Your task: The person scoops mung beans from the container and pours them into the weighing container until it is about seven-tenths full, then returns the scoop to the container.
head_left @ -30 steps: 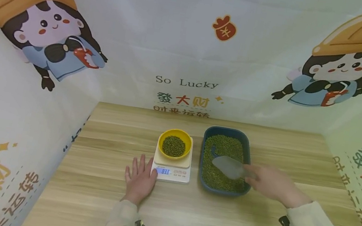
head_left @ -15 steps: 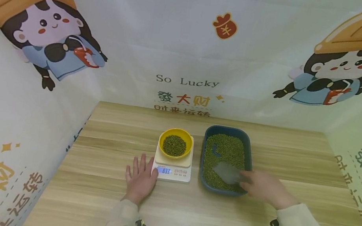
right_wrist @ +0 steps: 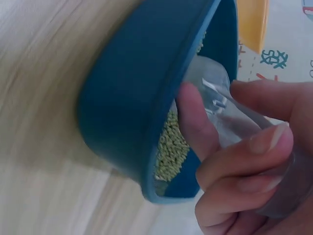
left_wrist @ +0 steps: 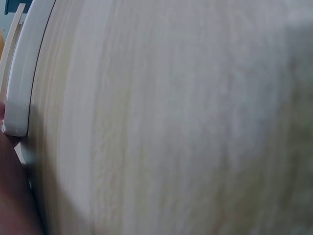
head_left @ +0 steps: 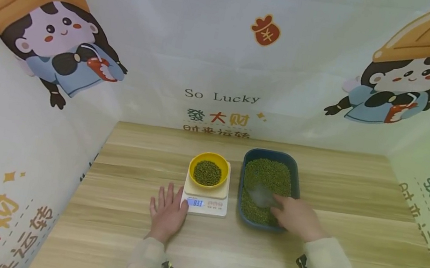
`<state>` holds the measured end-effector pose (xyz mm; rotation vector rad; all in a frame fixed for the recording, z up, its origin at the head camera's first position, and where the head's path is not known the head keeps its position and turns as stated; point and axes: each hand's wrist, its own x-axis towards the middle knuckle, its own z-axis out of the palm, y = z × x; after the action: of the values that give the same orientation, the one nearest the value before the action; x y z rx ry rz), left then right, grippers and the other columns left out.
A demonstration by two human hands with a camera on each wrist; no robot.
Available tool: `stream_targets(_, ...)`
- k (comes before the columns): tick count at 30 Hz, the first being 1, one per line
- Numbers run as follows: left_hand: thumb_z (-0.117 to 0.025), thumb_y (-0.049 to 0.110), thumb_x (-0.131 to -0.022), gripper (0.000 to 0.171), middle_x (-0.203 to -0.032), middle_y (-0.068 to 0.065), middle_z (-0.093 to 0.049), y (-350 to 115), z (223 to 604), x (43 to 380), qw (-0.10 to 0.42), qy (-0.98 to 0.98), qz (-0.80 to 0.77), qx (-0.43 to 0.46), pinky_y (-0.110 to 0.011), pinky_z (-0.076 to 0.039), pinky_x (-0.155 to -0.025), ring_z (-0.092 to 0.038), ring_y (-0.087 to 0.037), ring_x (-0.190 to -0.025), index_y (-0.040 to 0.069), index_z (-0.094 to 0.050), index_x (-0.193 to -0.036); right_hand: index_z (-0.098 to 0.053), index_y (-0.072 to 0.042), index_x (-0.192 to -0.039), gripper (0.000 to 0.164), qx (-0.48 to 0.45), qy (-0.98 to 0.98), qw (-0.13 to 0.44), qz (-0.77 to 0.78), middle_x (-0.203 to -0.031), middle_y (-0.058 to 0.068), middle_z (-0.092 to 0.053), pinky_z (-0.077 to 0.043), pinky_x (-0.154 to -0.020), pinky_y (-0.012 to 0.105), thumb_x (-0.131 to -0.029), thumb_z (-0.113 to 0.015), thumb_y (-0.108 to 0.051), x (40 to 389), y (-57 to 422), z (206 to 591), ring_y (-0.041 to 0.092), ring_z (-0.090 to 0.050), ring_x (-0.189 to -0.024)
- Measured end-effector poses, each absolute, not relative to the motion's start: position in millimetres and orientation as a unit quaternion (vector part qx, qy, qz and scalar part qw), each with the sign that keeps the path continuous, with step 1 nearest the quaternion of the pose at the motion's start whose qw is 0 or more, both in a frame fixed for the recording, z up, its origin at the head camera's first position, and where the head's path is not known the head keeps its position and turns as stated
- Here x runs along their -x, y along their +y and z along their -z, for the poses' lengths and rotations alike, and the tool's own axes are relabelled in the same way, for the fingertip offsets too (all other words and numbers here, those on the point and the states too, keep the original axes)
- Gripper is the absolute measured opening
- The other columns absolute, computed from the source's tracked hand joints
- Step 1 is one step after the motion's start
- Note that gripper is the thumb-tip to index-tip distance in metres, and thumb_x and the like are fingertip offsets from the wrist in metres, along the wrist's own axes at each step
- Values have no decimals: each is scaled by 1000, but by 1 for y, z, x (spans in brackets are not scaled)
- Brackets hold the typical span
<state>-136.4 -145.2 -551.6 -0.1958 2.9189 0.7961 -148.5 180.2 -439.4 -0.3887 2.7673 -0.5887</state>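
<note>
My right hand (head_left: 296,218) grips a clear plastic scoop (right_wrist: 215,93), its fingers curled round the handle. The scoop's blade is down among the green mung beans (head_left: 270,169) in a dark blue tub (right_wrist: 127,83). My left hand (head_left: 168,215) lies flat on the table, fingers spread, its thumb and index finger at the left edge of a white kitchen scale (head_left: 215,210). A yellow bowl (head_left: 211,155) with some mung beans stands on the scale, whose display reads 833 or 83.3. The left wrist view shows mostly table, with the scale's edge (left_wrist: 24,73) at far left.
The wood-grain table (head_left: 144,150) carries the scale at its middle and the tub just right of it. A printed cloth (head_left: 162,40) with cartoon figures walls off the back and both sides.
My right hand and the scoop have moved left, the blade going down into the beans. The blue mark seen in the beans earlier is out of sight. The left hand has stayed put.
</note>
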Motion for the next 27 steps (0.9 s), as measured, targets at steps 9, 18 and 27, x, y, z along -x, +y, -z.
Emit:
stream_targets(9,-21,40,-102,56,-159,-12,-3,-145,553,136,52,961,-264,66,-60,10,-109,11,-35,-141,14,-25,-151,-47,-1,-137,49,94,967,117,206,-90,17,-71,-48,-45,36,-94,-52,-24,153,171,454,18,-57,-56)
stream_targets(18,-21,40,-102,56,-159,-13,-3,-144,552,135,54,961,-264,63,-62,10,-109,10,-36,-140,13,-26,-150,-52,2,-132,46,90,979,62,174,-104,25,-68,-49,-41,37,-93,-54,-22,157,163,464,24,-59,-55)
stream_targets(27,-23,39,-102,55,-158,-13,-4,-144,549,134,50,961,-265,67,-62,9,-109,9,-36,-141,13,-26,-150,-50,-4,-136,48,53,977,35,201,-87,20,-70,-49,-43,39,-94,-52,-26,165,158,476,22,-56,-50)
